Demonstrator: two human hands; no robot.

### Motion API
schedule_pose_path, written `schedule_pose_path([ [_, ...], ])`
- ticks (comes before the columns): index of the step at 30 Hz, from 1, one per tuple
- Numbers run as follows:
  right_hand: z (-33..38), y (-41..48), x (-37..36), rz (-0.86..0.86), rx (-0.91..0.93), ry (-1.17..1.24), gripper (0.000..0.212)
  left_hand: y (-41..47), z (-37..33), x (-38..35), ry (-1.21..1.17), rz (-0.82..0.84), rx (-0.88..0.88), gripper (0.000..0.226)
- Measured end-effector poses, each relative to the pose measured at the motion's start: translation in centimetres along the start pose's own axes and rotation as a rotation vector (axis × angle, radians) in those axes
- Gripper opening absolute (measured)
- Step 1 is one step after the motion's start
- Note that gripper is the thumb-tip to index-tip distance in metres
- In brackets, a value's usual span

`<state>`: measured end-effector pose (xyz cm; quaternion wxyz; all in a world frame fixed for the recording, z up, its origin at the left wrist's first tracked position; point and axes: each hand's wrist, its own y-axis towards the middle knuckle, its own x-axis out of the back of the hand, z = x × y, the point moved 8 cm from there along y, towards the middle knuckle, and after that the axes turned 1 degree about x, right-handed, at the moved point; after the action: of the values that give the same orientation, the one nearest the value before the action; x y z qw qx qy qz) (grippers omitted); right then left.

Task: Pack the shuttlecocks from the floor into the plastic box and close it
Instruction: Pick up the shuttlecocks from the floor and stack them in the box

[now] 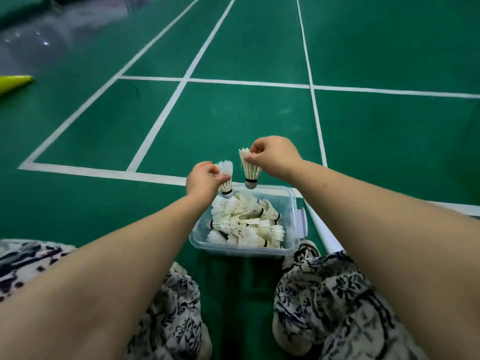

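A clear plastic box (200, 240) stands open on the green court floor between my knees, holding several white feather shuttlecocks (246, 222). My left hand (204, 181) pinches one white shuttlecock (225, 178) by its feathers, cork down, over the box's far left corner. My right hand (275, 155) pinches another shuttlecock (250, 168) by its feathers, cork hanging just above the box's far rim. No lid shows; a white latch (301, 222) hangs on the box's right side.
Green badminton court floor (233, 120) with white lines stretches ahead. A yellow-green object (14, 83) lies at the far left. My patterned trousers (337, 294) and a shoe (307, 246) flank the box. A white bar (324, 229) runs beside the box's right.
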<state>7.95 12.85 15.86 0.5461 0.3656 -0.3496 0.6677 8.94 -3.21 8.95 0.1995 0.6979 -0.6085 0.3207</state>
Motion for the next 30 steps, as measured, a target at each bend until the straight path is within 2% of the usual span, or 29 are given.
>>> schedule_pose_path([
  [5,-0.9,-2.2,-2.6,0.032,-0.013,-0.033,0.02,-3.0,1.3,-1.1,-0.016,-0.038,-0.007,0.026],
  [11,-2.0,-2.9,-4.7,0.093,-0.011,-0.087,0.017,-4.4,4.7,-2.9,0.003,-0.049,0.123,0.036],
  [14,-2.1,-2.9,-5.5,0.125,-0.02,-0.071,0.015,-4.9,6.5,-3.6,0.054,-0.016,0.167,0.039],
  [20,-4.3,-3.1,-7.3,0.175,-0.086,-0.032,0.021,-4.7,8.2,-6.0,0.203,0.08,0.248,0.025],
  [24,-6.0,-3.0,-7.6,0.181,-0.137,0.017,0.021,-4.7,9.4,-7.7,0.185,0.131,0.323,0.028],
  [30,-8.5,-3.2,-8.3,0.207,-0.221,0.054,0.021,-3.9,10.0,-10.7,0.019,0.234,0.409,0.03],
])
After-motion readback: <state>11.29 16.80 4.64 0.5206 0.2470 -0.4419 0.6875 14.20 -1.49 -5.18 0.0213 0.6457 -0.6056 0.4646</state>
